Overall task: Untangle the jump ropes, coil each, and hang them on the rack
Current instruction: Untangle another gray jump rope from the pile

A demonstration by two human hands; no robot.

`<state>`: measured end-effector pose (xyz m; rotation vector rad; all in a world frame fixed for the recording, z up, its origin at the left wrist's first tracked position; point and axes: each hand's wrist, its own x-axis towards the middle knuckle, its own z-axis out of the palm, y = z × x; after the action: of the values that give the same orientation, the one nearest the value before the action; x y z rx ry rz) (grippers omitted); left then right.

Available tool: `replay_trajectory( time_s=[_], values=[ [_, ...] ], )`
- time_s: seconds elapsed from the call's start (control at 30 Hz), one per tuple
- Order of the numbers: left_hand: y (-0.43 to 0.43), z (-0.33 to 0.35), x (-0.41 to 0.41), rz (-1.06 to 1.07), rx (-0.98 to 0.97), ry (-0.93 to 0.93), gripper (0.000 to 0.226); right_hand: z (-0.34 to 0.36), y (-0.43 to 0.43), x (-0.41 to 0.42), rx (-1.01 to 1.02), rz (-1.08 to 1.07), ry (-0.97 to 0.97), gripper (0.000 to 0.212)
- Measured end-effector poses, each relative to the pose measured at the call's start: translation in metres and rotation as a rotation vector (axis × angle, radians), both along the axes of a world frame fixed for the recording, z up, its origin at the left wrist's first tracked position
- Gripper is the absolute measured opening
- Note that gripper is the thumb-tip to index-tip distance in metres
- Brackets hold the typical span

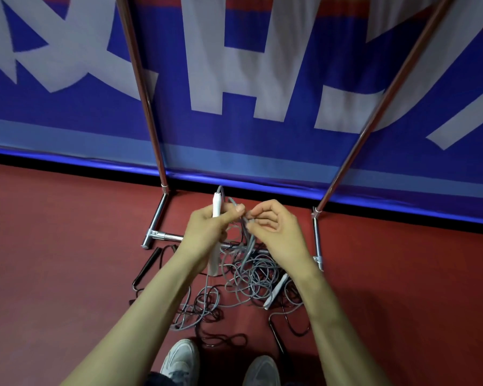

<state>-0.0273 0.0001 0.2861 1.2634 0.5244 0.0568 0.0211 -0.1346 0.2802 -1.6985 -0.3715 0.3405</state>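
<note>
My left hand (207, 227) grips a white jump-rope handle (217, 203) upright, together with strands of grey rope. Close beside it, my right hand (273, 224) pinches the grey rope (246, 240) between fingertips. From both hands the grey rope hangs down into a tangled heap (251, 277) on the red floor, mixed with a black rope (223, 339). A second white handle (275, 292) lies in the heap. One black handle (147, 266) lies at the left, another (278, 337) at the right. The chrome rack (148, 107) stands just behind the heap.
The rack's base bars (162, 235) rest on the floor, with a second slanted pole (374, 112) at the right. A blue and white banner (248, 79) covers the wall behind. My two grey shoes (179, 360) stand at the bottom edge, near the ropes.
</note>
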Motion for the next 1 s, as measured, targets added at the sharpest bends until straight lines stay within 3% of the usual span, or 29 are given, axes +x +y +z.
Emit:
replay_trajectory(
  time_s=[0.1,0.3,0.43,0.53,0.63,0.73,0.83,0.9,1.0],
  values=[
    [0.000,0.001,0.001,0.091,0.019,-0.064,0.016,-0.010,-0.005,0.009,-0.006,-0.198,-0.009,0.030],
    [0.017,0.005,0.004,0.374,-0.230,-0.111,0.022,-0.028,-0.024,0.017,-0.394,-0.397,-0.140,0.040],
    [0.034,0.007,0.006,0.518,-0.548,-0.126,0.028,-0.028,-0.034,0.029,-0.304,-0.524,-0.003,0.039],
    [0.040,0.003,0.005,0.462,-0.733,-0.160,0.023,-0.024,-0.037,0.029,-0.320,-0.518,-0.009,0.038],
    [0.045,0.000,0.005,0.361,-0.648,-0.203,0.015,-0.023,-0.034,0.030,-0.240,-0.553,-0.018,0.037],
    [0.049,-0.004,0.006,0.380,-0.571,-0.188,0.019,-0.019,-0.035,0.031,-0.002,-0.609,0.054,0.038],
    [0.048,-0.005,0.007,0.416,-0.628,-0.202,0.014,-0.011,-0.034,0.030,-0.002,-0.552,0.044,0.030],
    [0.045,-0.004,0.009,0.399,-0.634,-0.226,0.013,-0.011,-0.033,0.028,-0.150,-0.401,0.123,0.015],
    [0.041,-0.002,0.010,0.334,-0.562,-0.191,0.013,-0.018,-0.034,0.023,-0.656,-0.096,0.179,0.010]
  ],
)
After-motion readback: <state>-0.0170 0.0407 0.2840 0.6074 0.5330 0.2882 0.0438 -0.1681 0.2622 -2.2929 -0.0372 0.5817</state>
